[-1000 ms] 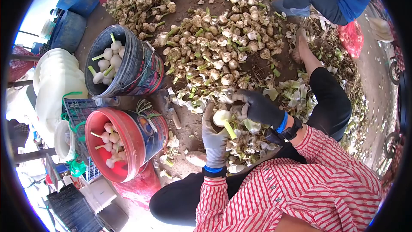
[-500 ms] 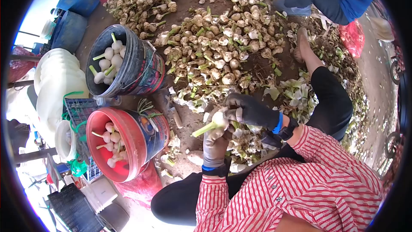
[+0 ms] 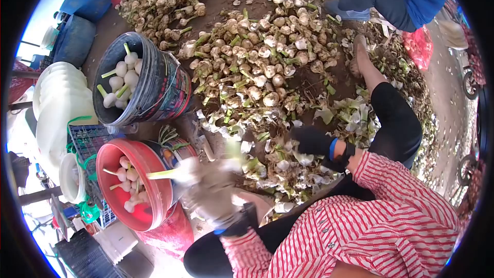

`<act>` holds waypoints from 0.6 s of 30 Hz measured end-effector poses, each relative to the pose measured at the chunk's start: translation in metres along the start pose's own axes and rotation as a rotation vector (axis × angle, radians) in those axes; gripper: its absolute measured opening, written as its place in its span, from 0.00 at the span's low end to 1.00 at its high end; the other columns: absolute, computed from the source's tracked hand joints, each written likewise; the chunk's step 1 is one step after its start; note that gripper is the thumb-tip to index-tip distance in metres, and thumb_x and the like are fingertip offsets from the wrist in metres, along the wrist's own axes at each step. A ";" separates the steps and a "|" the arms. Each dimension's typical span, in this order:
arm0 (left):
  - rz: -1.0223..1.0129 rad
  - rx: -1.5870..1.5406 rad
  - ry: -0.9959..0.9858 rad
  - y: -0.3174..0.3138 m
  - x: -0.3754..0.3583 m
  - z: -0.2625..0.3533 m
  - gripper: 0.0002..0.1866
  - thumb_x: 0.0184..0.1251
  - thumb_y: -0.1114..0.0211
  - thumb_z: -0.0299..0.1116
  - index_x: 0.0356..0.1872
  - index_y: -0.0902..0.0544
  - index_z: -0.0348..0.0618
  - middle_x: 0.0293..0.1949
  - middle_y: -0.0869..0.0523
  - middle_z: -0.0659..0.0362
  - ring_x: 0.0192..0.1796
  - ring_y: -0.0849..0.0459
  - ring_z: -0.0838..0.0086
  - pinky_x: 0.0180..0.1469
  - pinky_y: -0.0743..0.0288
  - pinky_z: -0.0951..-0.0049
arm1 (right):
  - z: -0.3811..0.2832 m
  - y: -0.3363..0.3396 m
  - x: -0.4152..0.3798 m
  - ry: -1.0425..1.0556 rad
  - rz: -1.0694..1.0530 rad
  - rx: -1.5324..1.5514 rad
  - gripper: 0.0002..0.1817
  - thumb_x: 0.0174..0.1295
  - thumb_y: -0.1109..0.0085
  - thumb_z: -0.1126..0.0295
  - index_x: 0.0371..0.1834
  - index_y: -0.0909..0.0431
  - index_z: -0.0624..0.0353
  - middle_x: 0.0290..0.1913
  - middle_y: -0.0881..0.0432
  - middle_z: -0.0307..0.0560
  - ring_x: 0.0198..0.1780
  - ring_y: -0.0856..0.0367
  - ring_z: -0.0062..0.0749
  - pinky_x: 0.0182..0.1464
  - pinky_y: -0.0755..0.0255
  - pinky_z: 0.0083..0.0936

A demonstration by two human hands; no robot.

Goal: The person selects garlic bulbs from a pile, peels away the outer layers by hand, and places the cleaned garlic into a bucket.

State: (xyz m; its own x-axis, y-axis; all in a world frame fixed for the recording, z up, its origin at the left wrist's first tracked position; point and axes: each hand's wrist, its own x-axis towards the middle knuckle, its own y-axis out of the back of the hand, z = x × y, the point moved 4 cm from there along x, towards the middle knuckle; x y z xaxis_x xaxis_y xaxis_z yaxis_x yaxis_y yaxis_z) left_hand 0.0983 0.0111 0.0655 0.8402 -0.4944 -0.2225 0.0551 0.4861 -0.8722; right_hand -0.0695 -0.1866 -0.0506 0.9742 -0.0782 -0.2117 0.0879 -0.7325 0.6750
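Garlic bulb (image 3: 187, 171): in the left hand (image 3: 211, 195), near the red bucket (image 3: 161, 190), stem pointing across its rim; I cannot tell if they touch.
Left hand: grey-gloved, blurred, closed around the bulb's root side.
Right hand (image 3: 311, 141): dark-gloved, above the peelings (image 3: 303, 177); too blurred to tell whether its fingers are spread or pressed together.
Red bucket: tipped in view, several white bulbs inside.
Black bucket (image 3: 167, 85): beside the red one, also holding white bulbs.
Garlic pile (image 3: 262, 67): brownish bulbs on the ground beyond both hands.
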 end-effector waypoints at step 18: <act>-0.248 0.203 -0.239 0.015 0.053 0.173 0.25 0.68 0.49 0.47 0.55 0.30 0.34 0.20 0.28 0.65 0.17 0.39 0.85 0.16 0.45 0.87 | 0.100 0.012 0.033 -0.361 0.472 1.030 0.11 0.52 0.51 0.76 0.39 0.25 0.65 0.31 0.23 0.37 0.32 0.25 0.24 0.34 0.30 0.25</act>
State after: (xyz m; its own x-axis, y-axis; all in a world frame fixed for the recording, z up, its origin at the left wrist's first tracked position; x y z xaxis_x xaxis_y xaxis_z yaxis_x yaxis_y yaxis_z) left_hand 0.2370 0.1163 0.1159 0.8886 -0.4446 0.1128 0.3575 0.5172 -0.7776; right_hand -0.0570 -0.2656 -0.1204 0.7364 -0.5509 -0.3929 -0.6328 -0.7662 -0.1119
